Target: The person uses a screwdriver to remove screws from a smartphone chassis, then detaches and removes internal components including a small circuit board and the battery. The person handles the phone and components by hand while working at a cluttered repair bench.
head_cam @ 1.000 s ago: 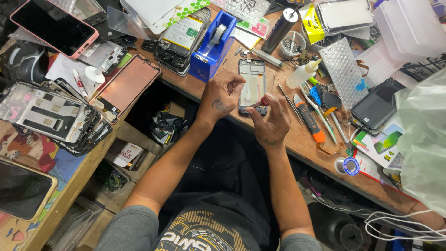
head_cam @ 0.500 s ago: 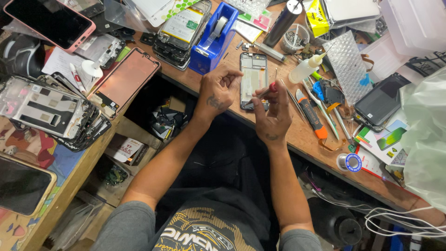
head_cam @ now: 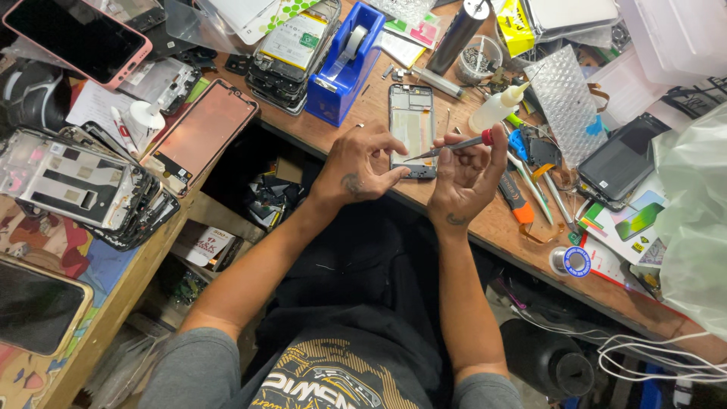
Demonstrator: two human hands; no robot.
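Our right hand [head_cam: 466, 178] sits at the near edge of the table [head_cam: 492, 227], fingers curled round a thin screwdriver [head_cam: 450, 148] with a red cap; its tip points left over the phone frame [head_cam: 411, 129]. Our left hand [head_cam: 363, 163] is just beside it, thumb and forefinger pinching the near end of the frame, the other fingers loosely bent. The frame lies flat, its near end at the table's front edge. Beyond it, left: a blue tape dispenser [head_cam: 344, 68]. Beyond, right: a white squeeze bottle [head_cam: 496, 110]. Far edge: a dark cylinder [head_cam: 458, 30]. At the right end of the front edge lies a solder spool [head_cam: 574, 261].
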